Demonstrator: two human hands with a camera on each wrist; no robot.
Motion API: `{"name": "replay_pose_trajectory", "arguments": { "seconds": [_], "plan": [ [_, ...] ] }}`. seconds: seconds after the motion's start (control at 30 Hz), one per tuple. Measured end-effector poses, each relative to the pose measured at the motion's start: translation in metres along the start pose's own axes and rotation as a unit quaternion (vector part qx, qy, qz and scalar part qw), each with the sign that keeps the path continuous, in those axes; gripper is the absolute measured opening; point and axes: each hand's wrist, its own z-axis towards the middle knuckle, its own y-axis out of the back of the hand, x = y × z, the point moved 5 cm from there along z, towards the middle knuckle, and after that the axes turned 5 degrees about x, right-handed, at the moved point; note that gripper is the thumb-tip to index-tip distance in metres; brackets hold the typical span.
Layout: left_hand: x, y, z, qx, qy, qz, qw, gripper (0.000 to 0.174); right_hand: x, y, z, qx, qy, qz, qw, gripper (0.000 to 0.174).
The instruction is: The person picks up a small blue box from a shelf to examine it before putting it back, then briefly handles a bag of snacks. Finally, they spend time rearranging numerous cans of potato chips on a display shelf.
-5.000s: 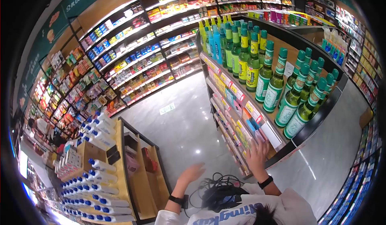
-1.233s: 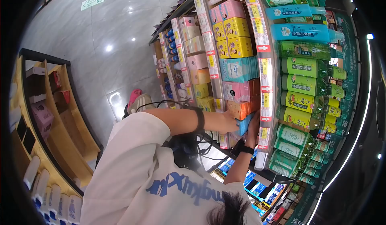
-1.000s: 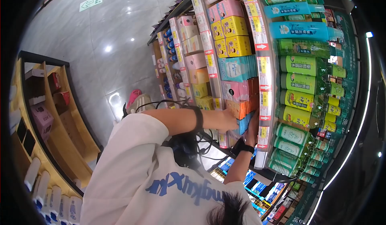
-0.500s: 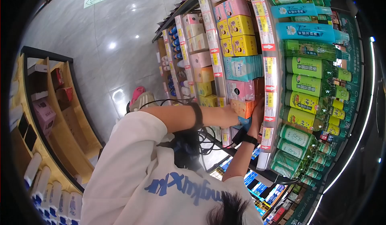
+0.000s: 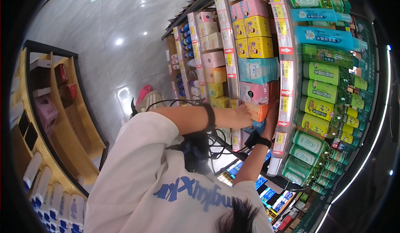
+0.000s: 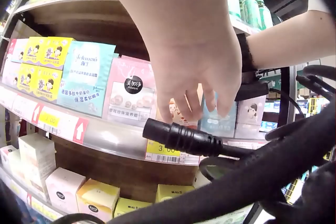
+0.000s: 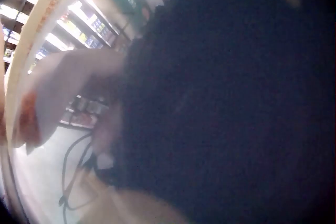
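The head view takes in both arms from above: the left hand (image 5: 236,117) lies against the front of an orange box (image 5: 261,113), while the right hand (image 5: 273,115) reaches into the shelf bay just beside that box, close to the price strip (image 5: 284,89) under the green bottles (image 5: 318,93). It alone shows the grey tiled floor (image 5: 121,62), the wooden display stand (image 5: 79,137) across the aisle and the white T-shirt (image 5: 137,166). The left wrist view gives what the head view conceals: the left hand's fingers point downward, a little apart, resting on the front of the orange box, with the last ones near a blue box (image 6: 216,123) next to it. A pink box (image 6: 131,92) stands on the other side, then a Johnson's packet (image 6: 84,77); a black cable connector (image 6: 178,136) hangs before the shelf edge, partly hiding a yellow price label. The right wrist view is mostly a dark blur (image 7: 226,92), with a thin cable (image 7: 64,176) and distant shelving at its left; whether the right hand grips anything cannot be told, since its fingers are hidden or blurred. The orange box lies between the two hands, touching the left one.
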Motion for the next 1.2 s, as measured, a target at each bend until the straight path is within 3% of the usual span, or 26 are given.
{"name": "replay_pose_trajectory", "arguments": {
  "seconds": [0.07,0.17,0.27,0.47,0.6,0.67,0.8,0.87,1.07,1.2],
  "plan": [
    [0.001,0.005,0.001,0.026,0.002,0.014,1.000,0.033,0.000,-0.001,-0.001,0.006,-0.002,-0.003,1.000,0.055],
    [0.007,0.003,0.003,-0.051,-0.016,-0.025,0.998,0.030,0.003,-0.001,0.000,0.008,-0.002,-0.009,1.000,0.056],
    [0.010,-0.001,0.010,-0.037,0.006,-0.005,0.999,0.026,0.001,-0.001,0.001,-0.002,0.009,0.002,1.000,0.056],
    [0.017,-0.017,0.027,-0.157,-0.029,-0.009,0.987,0.015,-0.008,-0.003,0.010,-0.007,0.037,-0.015,0.999,0.056],
    [0.016,-0.014,0.019,-0.148,-0.030,-0.017,0.988,0.014,-0.014,-0.007,0.025,0.050,0.041,0.034,0.997,0.055],
    [0.020,-0.022,0.027,-0.136,-0.025,-0.035,0.990,0.016,-0.040,-0.011,0.037,0.022,0.087,0.013,0.996,0.054],
    [0.015,-0.010,0.025,-0.149,-0.039,-0.008,0.988,0.018,-0.040,-0.012,0.031,-0.035,0.081,-0.054,0.995,0.051],
    [0.012,-0.001,0.020,-0.166,-0.050,0.006,0.985,0.019,-0.036,-0.010,0.027,-0.019,0.101,-0.061,0.993,0.051],
    [0.006,-0.004,0.029,-0.094,-0.020,0.031,0.995,0.022,-0.061,-0.015,0.031,0.028,0.086,-0.029,0.996,0.056],
    [0.017,-0.007,0.030,-0.154,-0.029,-0.028,0.987,0.027,-0.043,-0.015,0.023,-0.007,0.099,-0.020,0.995,0.049]
  ]
}}
